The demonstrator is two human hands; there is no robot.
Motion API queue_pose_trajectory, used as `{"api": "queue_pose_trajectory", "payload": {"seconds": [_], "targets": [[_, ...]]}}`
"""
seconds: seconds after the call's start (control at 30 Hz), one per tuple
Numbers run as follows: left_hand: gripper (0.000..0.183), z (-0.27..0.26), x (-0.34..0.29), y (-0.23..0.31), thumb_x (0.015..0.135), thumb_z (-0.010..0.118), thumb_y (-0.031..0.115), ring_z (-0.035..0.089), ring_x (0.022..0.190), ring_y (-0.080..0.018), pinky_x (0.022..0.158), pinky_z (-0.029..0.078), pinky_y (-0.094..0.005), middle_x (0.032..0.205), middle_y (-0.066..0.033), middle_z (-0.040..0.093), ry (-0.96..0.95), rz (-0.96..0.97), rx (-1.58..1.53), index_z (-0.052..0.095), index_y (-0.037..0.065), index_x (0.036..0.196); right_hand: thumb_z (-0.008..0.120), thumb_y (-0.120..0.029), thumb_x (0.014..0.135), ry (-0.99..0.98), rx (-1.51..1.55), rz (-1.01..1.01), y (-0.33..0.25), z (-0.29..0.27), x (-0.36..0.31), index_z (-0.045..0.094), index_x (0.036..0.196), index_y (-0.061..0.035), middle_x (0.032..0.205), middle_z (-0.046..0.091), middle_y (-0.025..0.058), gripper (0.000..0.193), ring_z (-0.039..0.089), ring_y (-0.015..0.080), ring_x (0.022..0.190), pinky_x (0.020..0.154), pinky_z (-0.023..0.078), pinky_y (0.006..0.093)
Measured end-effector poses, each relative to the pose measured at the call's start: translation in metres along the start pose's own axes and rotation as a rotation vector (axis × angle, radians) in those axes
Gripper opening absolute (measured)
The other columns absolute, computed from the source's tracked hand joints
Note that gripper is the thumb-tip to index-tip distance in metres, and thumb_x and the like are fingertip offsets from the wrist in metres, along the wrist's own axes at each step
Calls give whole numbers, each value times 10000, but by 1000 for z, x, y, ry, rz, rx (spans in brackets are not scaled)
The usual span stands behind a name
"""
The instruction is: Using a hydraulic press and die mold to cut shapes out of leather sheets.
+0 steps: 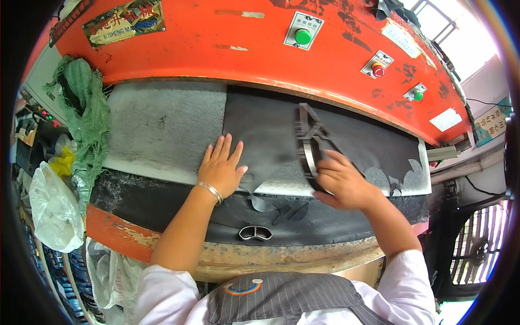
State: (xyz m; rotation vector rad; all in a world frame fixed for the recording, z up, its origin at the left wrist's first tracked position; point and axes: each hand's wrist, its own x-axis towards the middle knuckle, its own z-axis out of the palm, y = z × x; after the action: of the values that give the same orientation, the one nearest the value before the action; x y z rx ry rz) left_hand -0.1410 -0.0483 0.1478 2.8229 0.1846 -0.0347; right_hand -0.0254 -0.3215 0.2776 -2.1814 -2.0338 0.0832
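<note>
My left hand [219, 167] lies flat with fingers spread, across the grey cutting board [162, 122] and the left edge of a black leather-like sheet [257, 122]. In my right hand [344, 181] is a long steel cutting die [309, 157], tilted up over the sheet and blurred by motion. My fingers wrap around its near end; whether it touches the sheet I cannot tell. A smaller curved steel die [255, 233] rests on the black front ledge [184, 214]. Cut scraps [264, 203] hang at the sheet's ragged near edge, between my hands.
The red press beam [216, 49] spans the far side, with a green button [303, 37], a red stop knob [378, 69] and another green button [417, 96]. Green woven sacking [89, 108] and a white plastic bag [57, 208] hang at the left.
</note>
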Motion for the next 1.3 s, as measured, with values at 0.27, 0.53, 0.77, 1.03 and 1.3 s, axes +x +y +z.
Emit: {"api": "queue_pose_trajectory", "payload": {"seconds": [0.27, 0.53, 0.77, 1.03, 1.3], "targets": [[662, 8, -24, -1, 948, 478, 395, 182, 1454, -306, 1176, 115, -461, 1558, -164, 233, 26, 30, -79, 292, 47, 1479, 697, -178, 764, -109, 28, -250, 50, 55, 77, 594, 836, -44, 976, 606, 128, 184, 542, 273, 1098, 1122, 303, 450], [728, 1, 31, -19, 869, 547, 171, 348, 1377, -327, 1153, 176, -501, 1460, -201, 396, 229, -91, -573, 193, -12, 1477, 742, -248, 744, -114, -43, -126, 51, 78, 76, 622, 955, -64, 1150, 587, 130, 304, 481, 269, 1224, 1136, 266, 488], [727, 17, 81, -35, 824, 504, 72, 386, 1360, -269, 1162, 196, -454, 1445, -140, 445, 374, -133, -274, 190, -15, 1474, 832, -359, 674, 445, 1, 942, 39, 122, 8, 507, 1283, -165, 1446, 359, 240, 717, 327, 420, 1349, 1107, 208, 556], [682, 13, 75, -36, 790, 493, 64, 460, 1294, -285, 1162, 194, -433, 1383, -112, 526, 382, -210, -409, 275, 3, 1433, 819, -312, 697, 531, 15, 771, 41, 139, 12, 557, 1032, -61, 1202, 581, 256, 494, 492, 382, 1233, 1058, 304, 549], [641, 6, 76, -34, 796, 498, 77, 462, 1282, -310, 1156, 221, -428, 1376, -108, 533, 443, -181, -371, 321, 17, 1409, 789, -336, 697, 561, 1, 797, 34, 129, 24, 638, 1039, -132, 1229, 534, 290, 426, 522, 415, 1158, 1013, 349, 560]]}}
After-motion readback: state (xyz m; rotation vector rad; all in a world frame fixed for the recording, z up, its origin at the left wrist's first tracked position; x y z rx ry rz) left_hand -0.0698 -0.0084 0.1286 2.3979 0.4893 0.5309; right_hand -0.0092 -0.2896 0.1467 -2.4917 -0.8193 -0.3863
